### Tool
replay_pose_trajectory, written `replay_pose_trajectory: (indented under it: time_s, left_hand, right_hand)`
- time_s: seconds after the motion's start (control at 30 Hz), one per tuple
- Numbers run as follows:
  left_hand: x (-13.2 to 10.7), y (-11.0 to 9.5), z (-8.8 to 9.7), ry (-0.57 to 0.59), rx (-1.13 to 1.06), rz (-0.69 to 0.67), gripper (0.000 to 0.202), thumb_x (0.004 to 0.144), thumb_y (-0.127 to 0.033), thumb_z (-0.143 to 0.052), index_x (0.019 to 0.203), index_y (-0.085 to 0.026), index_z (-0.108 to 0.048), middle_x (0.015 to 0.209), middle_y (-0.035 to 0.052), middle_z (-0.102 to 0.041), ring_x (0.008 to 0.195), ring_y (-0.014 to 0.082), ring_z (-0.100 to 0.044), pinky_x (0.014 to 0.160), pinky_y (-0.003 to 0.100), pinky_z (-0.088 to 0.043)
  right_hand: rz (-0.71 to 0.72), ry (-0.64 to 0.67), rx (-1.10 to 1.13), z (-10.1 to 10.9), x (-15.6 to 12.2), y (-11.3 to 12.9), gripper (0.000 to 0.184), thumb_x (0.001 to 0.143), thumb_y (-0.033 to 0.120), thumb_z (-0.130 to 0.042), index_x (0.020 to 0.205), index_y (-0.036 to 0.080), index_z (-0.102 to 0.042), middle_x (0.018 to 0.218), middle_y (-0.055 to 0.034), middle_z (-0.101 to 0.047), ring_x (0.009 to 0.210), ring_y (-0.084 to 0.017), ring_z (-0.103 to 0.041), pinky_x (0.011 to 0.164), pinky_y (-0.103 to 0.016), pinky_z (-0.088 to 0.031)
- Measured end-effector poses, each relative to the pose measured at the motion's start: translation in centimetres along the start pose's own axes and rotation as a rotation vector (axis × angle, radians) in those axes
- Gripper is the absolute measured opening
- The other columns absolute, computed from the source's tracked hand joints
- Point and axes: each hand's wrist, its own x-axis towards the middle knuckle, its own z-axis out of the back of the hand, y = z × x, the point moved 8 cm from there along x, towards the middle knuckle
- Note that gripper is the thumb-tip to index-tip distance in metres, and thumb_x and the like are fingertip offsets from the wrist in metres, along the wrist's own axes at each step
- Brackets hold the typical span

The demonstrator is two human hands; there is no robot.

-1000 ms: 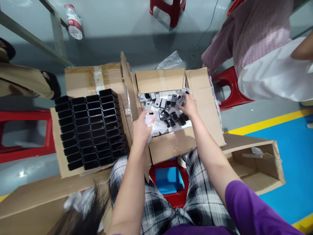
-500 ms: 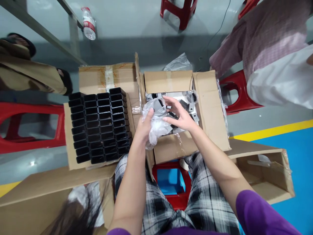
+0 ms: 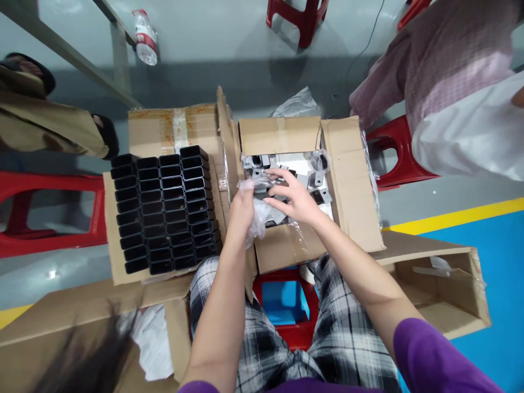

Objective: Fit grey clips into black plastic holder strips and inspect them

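My left hand (image 3: 242,206) is closed on a crumpled clear plastic bag (image 3: 257,218), at the left side of an open cardboard box (image 3: 278,136). Over the box, my right hand (image 3: 292,196) has its fingers apart and slightly bent, with the tips close to a grey part at the bag's mouth. Whether they touch it I cannot tell. Inside the box lie several small grey and black hollow parts (image 3: 318,179), some wrapped in clear plastic.
To the left, rows of black rectangular tubes (image 3: 164,213) stand on cardboard. An open carton (image 3: 434,251) lies at right. Red stools (image 3: 98,210) and a plastic bottle (image 3: 145,38) are around. A person in a pinkish sleeve (image 3: 380,98) sits at upper right; dark hair shows at lower left.
The bag has sunk lower and flattened in my left hand, and the grey part in it is less raised. My right hand has shifted slightly left and down.
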Motion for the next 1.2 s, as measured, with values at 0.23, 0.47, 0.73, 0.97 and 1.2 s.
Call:
replay_pose_trajectory:
  time_s: [0.23, 0.47, 0.73, 0.97, 1.2]
  left_hand:
    - [0.3, 0.3, -0.2, 0.002, -0.083, -0.003, 0.031, 0.09, -0.039, -0.053, 0.098, -0.018, -0.074, 0.09, 0.0061, -0.077, 0.081, 0.0212, -0.071, 0.071, 0.03, -0.056]
    - [-0.2, 0.7, -1.0, 0.084, 0.009, -0.045, 0.031, 0.086, -0.042, -0.061, 0.097, -0.019, -0.077, 0.097, 0.0066, -0.078, 0.088, 0.021, -0.069, 0.074, 0.028, -0.051]
    - [-0.6, -0.3, -0.8, 0.144, 0.158, 0.008, 0.055, 0.082, -0.069, -0.058, 0.059, -0.02, -0.051, 0.057, -0.0035, -0.047, 0.058, 0.0126, -0.044, 0.058, 0.026, -0.034]
    - [-0.5, -0.8, -1.0, 0.145, 0.265, 0.016, 0.039, 0.082, -0.053, -0.06, 0.062, -0.019, -0.061, 0.074, 0.0006, -0.064, 0.072, 0.0151, -0.057, 0.068, 0.025, -0.04]
    - [-0.6, -1.1, -0.5, 0.098, 0.321, 0.029, 0.033, 0.077, -0.048, -0.068, 0.064, -0.02, -0.055, 0.056, -0.0055, -0.048, 0.058, 0.0126, -0.044, 0.058, 0.025, -0.033]
  right_hand:
    - [-0.156, -0.271, 0.475, 3.7, 0.2, -4.0, 0.039, 0.085, 0.063, -0.068, 0.075, 0.026, -0.059, 0.116, -0.0029, -0.064, 0.111, -0.023, -0.063, 0.102, -0.046, -0.052]
    - [-0.454, -0.622, -0.153, 11.1, -2.2, -14.3, 0.031, 0.088, 0.051, -0.063, 0.089, 0.02, -0.067, 0.109, -0.012, -0.067, 0.106, -0.026, -0.063, 0.096, -0.041, -0.051]
    - [-0.577, -0.308, -0.72, 7.1, -1.7, -17.7, 0.029, 0.099, 0.028, -0.052, 0.114, 0.017, -0.074, 0.131, -0.0162, -0.063, 0.122, -0.032, -0.053, 0.105, -0.046, -0.042]
    - [-0.684, -0.522, -0.606, 10.2, -2.8, -18.6, 0.044, 0.09, 0.016, -0.052, 0.134, 0.012, -0.058, 0.134, -0.0189, -0.062, 0.128, -0.033, -0.048, 0.11, -0.049, -0.035]
    - [-0.707, -0.623, -0.366, 13.3, -2.9, -18.9, 0.021, 0.09, 0.027, -0.055, 0.091, 0.013, -0.07, 0.097, -0.0174, -0.073, 0.111, -0.033, -0.058, 0.103, -0.049, -0.04]
